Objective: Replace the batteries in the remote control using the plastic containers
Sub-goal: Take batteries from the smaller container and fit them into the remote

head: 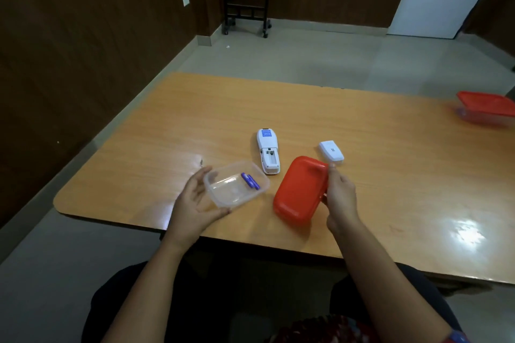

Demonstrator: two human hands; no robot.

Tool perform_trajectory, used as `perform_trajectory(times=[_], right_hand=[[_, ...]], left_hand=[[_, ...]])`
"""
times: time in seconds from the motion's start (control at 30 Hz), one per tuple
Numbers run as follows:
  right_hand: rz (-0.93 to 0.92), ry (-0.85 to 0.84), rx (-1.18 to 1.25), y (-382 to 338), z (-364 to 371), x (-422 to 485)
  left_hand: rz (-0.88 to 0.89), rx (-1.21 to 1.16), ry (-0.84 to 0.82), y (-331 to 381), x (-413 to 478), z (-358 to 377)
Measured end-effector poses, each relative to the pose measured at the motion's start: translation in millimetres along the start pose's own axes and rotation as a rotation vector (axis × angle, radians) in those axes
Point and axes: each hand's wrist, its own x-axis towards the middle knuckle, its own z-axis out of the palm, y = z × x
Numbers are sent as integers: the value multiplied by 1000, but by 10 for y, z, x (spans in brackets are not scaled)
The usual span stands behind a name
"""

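- My left hand [195, 200] cupped the near-left corner of the clear container [235, 188], fingers spread along its wall rather than clamped, to steady it on the surface [362, 175]; two blue batteries [250, 181] lay inside, at the side away from my palm.
- My right hand [340, 198] pinched the right edge of the red lid [301, 191], which tilted with its other edge on the surface, presumably just lifted off that container.
- Between my hands, a little beyond them, the remote control [268, 151] lay face down, its battery bay open and seemingly empty, ready for loading.
- Just beyond my right fingertips sat its white cover [331, 151].
- Far to my right, a second red-lidded container [487, 108] was cut off by the frame; I couldn't make out its contents.
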Motion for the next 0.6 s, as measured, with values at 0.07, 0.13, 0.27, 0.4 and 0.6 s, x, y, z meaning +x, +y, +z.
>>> perform_trajectory(times=[0.07,0.13,0.27,0.4,0.6], right_hand=[[-9,-89,-49,26,114,-40],[-42,-204,-119,36,276,-65],[-110,-344,-298,-14,775,-2],[-137,-400,-436,-86,1348,139],[-285,-443,-789,-74,1804,321]], left_hand=[[0,-16,166,10,24,-95],[-42,14,347,3,57,-152],[-157,155,548,-25,125,-242],[-204,265,627,-30,190,-312],[-283,487,693,32,279,-396]])
